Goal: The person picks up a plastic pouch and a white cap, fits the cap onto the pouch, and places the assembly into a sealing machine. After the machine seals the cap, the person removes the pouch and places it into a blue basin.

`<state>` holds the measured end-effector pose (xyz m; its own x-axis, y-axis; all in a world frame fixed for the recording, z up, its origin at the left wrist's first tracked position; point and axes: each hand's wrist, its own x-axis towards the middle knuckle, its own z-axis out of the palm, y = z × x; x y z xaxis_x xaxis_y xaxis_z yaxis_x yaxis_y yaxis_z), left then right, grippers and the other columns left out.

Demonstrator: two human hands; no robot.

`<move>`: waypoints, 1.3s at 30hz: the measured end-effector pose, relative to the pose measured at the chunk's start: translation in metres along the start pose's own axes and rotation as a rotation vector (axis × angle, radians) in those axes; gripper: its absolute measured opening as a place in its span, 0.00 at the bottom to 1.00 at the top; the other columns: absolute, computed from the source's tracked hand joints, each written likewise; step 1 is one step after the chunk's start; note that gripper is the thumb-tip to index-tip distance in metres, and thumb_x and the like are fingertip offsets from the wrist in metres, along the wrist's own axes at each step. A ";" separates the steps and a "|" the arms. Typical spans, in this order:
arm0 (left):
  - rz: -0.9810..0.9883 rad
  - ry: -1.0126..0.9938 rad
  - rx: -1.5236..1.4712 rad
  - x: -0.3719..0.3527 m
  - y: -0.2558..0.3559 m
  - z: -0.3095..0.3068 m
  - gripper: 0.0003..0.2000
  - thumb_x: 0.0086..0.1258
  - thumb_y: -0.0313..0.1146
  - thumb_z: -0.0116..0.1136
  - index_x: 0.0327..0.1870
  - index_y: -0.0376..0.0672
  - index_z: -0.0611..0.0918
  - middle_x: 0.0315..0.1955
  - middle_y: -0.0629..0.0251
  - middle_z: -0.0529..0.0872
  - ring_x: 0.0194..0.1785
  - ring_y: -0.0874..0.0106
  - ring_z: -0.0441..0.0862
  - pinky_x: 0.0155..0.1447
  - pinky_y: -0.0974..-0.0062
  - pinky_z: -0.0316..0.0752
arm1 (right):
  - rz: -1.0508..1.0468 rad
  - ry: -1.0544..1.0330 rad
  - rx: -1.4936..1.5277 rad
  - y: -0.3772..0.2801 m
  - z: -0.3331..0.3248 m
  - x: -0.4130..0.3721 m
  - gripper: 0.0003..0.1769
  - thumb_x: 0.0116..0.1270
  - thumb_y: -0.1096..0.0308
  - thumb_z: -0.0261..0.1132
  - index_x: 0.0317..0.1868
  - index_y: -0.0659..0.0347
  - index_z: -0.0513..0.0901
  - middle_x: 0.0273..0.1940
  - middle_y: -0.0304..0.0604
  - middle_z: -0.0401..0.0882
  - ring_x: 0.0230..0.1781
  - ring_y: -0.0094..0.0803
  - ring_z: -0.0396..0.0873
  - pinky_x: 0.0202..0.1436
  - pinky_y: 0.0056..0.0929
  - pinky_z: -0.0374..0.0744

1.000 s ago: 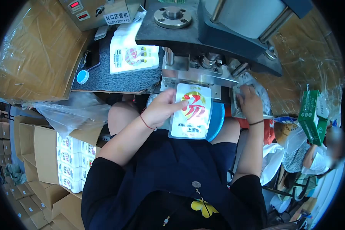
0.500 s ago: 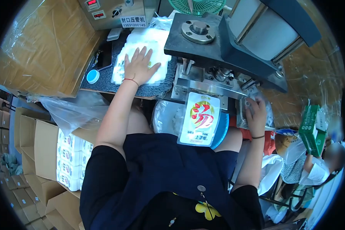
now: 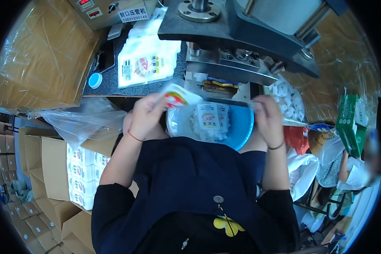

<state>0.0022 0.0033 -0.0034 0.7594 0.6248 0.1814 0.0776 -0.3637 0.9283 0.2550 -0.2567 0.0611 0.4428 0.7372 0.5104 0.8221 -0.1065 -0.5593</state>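
My left hand (image 3: pixel 146 118) is closed on the edge of a flat printed pouch (image 3: pixel 180 95), white with red and green print and tilted over my lap. My right hand (image 3: pixel 269 120) is raised right of the press, its fingers curled together and blurred. Anything in those fingertips is too small to make out. Between my hands, a blue basin (image 3: pixel 246 134) sits on my lap with printed pouches (image 3: pixel 209 116) in it. The metal press (image 3: pixel 237 70) stands just beyond. White plastic pieces (image 3: pixel 287 100) lie heaped beside my right hand.
A stack of pouches (image 3: pixel 146 70) lies on the grey mat at the left, near a blue-lidded jar (image 3: pixel 95 80) and a phone (image 3: pixel 107 60). An open carton (image 3: pixel 55 165) of packed goods stands at lower left. A green box (image 3: pixel 349 125) and another person (image 3: pixel 354 171) are at right.
My left hand has come from the pouch stack to my lap, now gripping a pouch. My right hand has lifted from the white pieces. The pouch hanging at the press front has gone from there.
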 end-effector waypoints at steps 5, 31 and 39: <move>-0.131 -0.272 -0.058 -0.008 0.036 0.056 0.13 0.72 0.38 0.70 0.42 0.35 0.89 0.27 0.68 0.87 0.30 0.86 0.78 0.36 0.81 0.74 | 0.126 -0.139 0.397 -0.047 0.014 0.023 0.06 0.73 0.73 0.61 0.44 0.65 0.82 0.36 0.45 0.80 0.36 0.39 0.79 0.42 0.31 0.76; -0.485 -0.738 -0.869 -0.025 0.033 0.120 0.14 0.75 0.27 0.63 0.58 0.33 0.83 0.52 0.59 0.89 0.53 0.75 0.86 0.60 0.73 0.80 | 0.079 -0.175 -0.400 0.032 -0.040 0.018 0.16 0.70 0.64 0.66 0.55 0.60 0.84 0.43 0.52 0.84 0.48 0.50 0.83 0.48 0.42 0.79; -0.642 -0.463 -0.932 0.024 0.039 0.096 0.15 0.68 0.23 0.66 0.54 0.32 0.84 0.45 0.61 0.90 0.45 0.73 0.88 0.53 0.75 0.82 | 0.227 -0.378 -0.647 0.074 -0.046 0.006 0.18 0.62 0.69 0.69 0.53 0.58 0.84 0.47 0.52 0.83 0.45 0.52 0.82 0.49 0.47 0.80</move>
<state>0.0855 -0.0622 0.0063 0.9266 0.1342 -0.3512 0.1750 0.6729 0.7187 0.3353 -0.2910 0.0531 0.5687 0.8156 0.1070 0.8225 -0.5640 -0.0727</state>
